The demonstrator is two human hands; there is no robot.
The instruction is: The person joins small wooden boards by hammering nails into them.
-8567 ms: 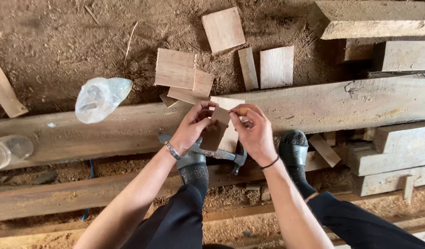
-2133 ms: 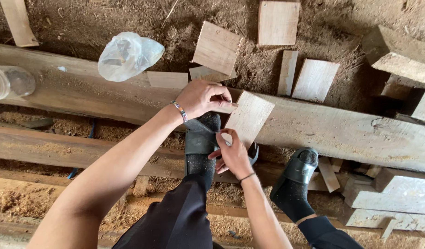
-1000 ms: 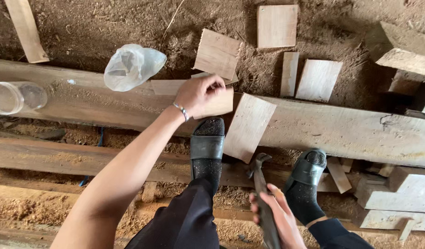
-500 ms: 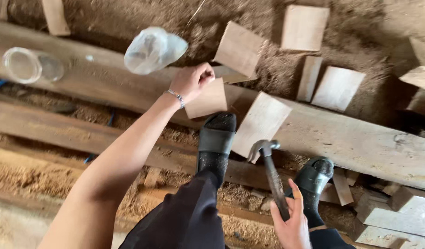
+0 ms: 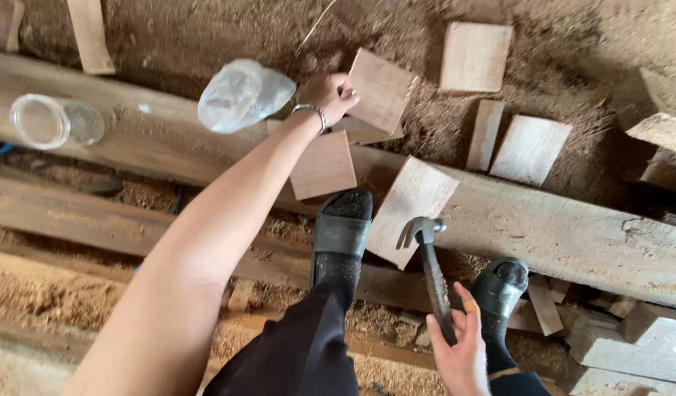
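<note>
While the left hand (image 5: 329,94) reaches out across the long timber beam (image 5: 572,235), its fingers curl onto the near edge of a square wood offcut (image 5: 382,89) that lies on the sawdust ground just past the beam's far edge. The right hand (image 5: 462,352) is closed around the handle of a claw hammer (image 5: 432,275), whose steel head stands just beside the near corner of a tilted board piece (image 5: 411,209) resting across the beam. Another flat board piece (image 5: 322,165) lies on the beam under the left wrist, beside a crumpled clear plastic bag (image 5: 242,94) at the beam's far edge. Further along the beam to the left sits a clear plastic lid (image 5: 48,121). Two dark sandalled feet (image 5: 341,235) stand on the lower planks near the beam's near edge, one on each side of the hammer. More offcuts (image 5: 528,147) are scattered over the sawdust beyond the beam, well apart from both hands.
</note>
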